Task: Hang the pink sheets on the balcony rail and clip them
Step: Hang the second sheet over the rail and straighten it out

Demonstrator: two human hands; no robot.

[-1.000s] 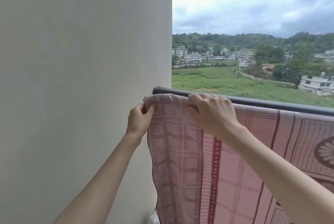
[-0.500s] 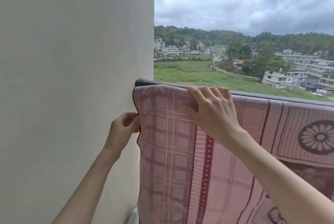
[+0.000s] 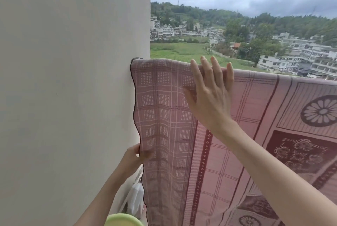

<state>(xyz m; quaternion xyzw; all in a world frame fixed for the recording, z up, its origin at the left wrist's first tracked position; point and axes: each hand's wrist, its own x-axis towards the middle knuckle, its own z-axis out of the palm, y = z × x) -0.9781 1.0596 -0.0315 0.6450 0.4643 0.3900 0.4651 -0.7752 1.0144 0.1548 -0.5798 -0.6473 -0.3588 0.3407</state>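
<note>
A pink sheet [image 3: 164, 109] with white checks and dark red flower patterns hangs over the balcony rail. Only the rail's dark end [image 3: 137, 59] shows, at the wall; the cloth covers the rest. My right hand [image 3: 209, 92] is up near the top of the sheet with its fingers straight and spread, their tips above the rail line. Lower down, my left hand [image 3: 135, 158] pinches the sheet's dark-trimmed left edge beside the wall. No clip is in view.
A plain beige wall [image 3: 73, 80] fills the left half, close against the sheet's edge. A white bag [image 3: 135, 200] and a light green round object [image 3: 124, 220] sit low by the wall. Fields, houses and hills lie beyond the rail.
The sheet now covers the rail almost to the wall. My left hand slid down the sheet's left edge. My right hand let go of the top fold and opened its fingers.
</note>
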